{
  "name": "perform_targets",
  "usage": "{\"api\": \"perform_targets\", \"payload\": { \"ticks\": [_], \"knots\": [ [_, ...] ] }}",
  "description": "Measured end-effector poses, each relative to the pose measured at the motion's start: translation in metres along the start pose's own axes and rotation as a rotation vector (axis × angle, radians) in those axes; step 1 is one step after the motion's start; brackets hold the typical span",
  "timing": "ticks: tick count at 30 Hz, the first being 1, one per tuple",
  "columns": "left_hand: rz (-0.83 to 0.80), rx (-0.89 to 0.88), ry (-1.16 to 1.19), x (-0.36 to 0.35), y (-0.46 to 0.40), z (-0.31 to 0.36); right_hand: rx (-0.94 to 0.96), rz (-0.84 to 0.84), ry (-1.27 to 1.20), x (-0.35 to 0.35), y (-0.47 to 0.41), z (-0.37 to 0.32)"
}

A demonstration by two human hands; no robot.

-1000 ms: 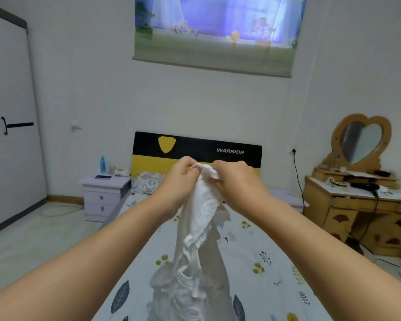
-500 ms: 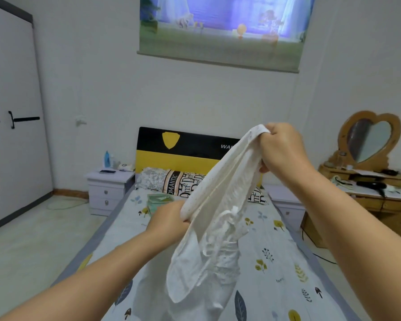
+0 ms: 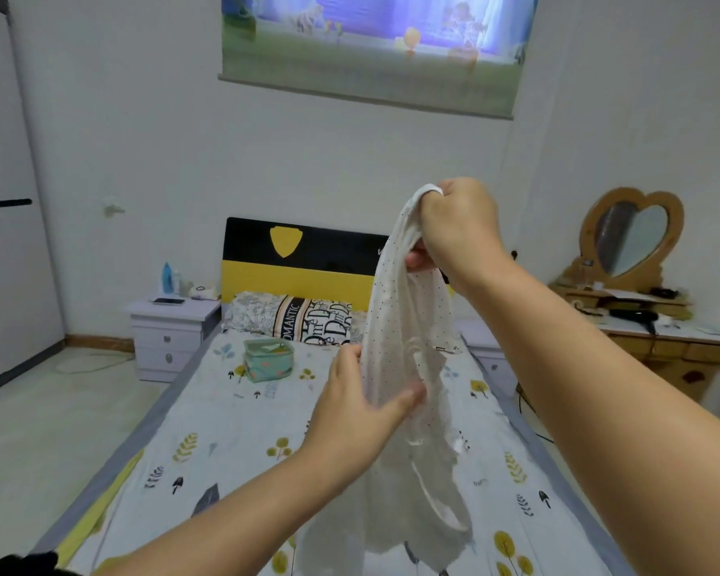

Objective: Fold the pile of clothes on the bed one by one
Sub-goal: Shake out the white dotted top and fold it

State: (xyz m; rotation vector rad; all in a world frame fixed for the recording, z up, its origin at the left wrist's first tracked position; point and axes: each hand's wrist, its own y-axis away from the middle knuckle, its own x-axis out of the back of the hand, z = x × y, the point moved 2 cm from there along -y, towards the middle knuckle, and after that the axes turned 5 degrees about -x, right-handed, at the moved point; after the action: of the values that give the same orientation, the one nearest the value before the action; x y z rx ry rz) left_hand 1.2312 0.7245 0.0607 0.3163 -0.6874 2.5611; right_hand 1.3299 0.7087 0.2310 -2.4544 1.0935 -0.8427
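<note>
Head cam view: the right hand (image 3: 454,226) is up high with its fingers (image 3: 418,257) curled tight around the top edge of a white dotted garment (image 3: 404,326), so the cloth hangs down in a long bunched drape over the middle of the bed (image 3: 225,430). The left hand (image 3: 362,413) is lower down, pinching the left side of the same garment about halfway along, thumb pressed on the front of the fabric and the other fingers tucked behind it. The bottom end of the garment trails near the bedsheet, can't tell if it actually touches.

Further up the bed there's a small teal pouch (image 3: 267,359) sitting on the leaf-print sheet, just in front of the pillows (image 3: 292,318) that lean against the black and yellow headboard (image 3: 296,259). A white nightstand (image 3: 171,334) stands left of the bed with a blue bottle (image 3: 167,278) and a phone (image 3: 168,301) on top. On the right is a wooden dressing table (image 3: 661,342) with a heart-shaped mirror (image 3: 632,239), and a black hair dryer (image 3: 634,315) lies on its tabletop. A printed roller blind (image 3: 371,47) hangs on the wall above the headboard.
</note>
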Motion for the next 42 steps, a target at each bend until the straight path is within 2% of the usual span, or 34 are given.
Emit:
{"api": "perform_targets", "payload": {
  "ticks": [4,9,11,15,17,20,22,25,27,29,31,33,37,39,42],
  "knots": [
    [-0.096,0.101,-0.095,-0.020,0.001,-0.009,-0.022,0.017,-0.011,0.001,-0.005,-0.004],
    [-0.248,0.124,-0.250,-0.012,0.001,-0.044,-0.083,0.100,-0.018,0.032,-0.021,0.015],
    [-0.257,0.156,-0.164,0.005,0.001,-0.054,-0.143,0.129,-0.040,0.050,-0.026,0.030],
    [-0.245,0.317,0.160,0.043,-0.005,-0.063,-0.320,0.161,-0.056,0.076,-0.030,0.061],
    [-0.215,0.296,0.179,0.056,-0.013,-0.058,-0.388,0.163,-0.035,0.081,-0.026,0.075],
    [-0.124,0.227,0.161,0.071,-0.028,-0.047,-0.378,0.124,0.046,0.079,-0.020,0.096],
    [-0.035,0.189,0.113,0.084,-0.039,-0.044,-0.324,0.097,0.248,0.075,-0.017,0.114],
    [0.161,0.058,0.027,0.103,-0.057,-0.032,-0.168,0.048,0.811,0.068,-0.006,0.140],
    [0.330,-0.113,-0.036,0.110,-0.061,-0.013,-0.054,-0.020,1.155,0.057,0.010,0.156],
    [0.459,-0.354,-0.112,0.111,-0.053,0.013,0.008,-0.142,1.299,0.042,0.024,0.172],
    [0.409,-0.569,-0.242,0.109,-0.044,0.028,-0.057,-0.233,1.265,0.032,0.029,0.191],
    [0.221,-0.600,-0.397,0.106,-0.046,0.025,-0.209,-0.258,1.082,0.031,0.024,0.206],
    [-0.110,-0.219,-0.451,0.118,-0.061,-0.002,-0.441,-0.206,0.620,0.032,0.013,0.225],
    [-0.178,-0.073,-0.396,0.125,-0.064,-0.012,-0.498,-0.202,0.431,0.029,0.012,0.224],
    [-0.211,0.048,-0.457,0.137,-0.066,-0.027,-0.533,-0.335,0.288,0.022,0.016,0.213]
  ]
}}
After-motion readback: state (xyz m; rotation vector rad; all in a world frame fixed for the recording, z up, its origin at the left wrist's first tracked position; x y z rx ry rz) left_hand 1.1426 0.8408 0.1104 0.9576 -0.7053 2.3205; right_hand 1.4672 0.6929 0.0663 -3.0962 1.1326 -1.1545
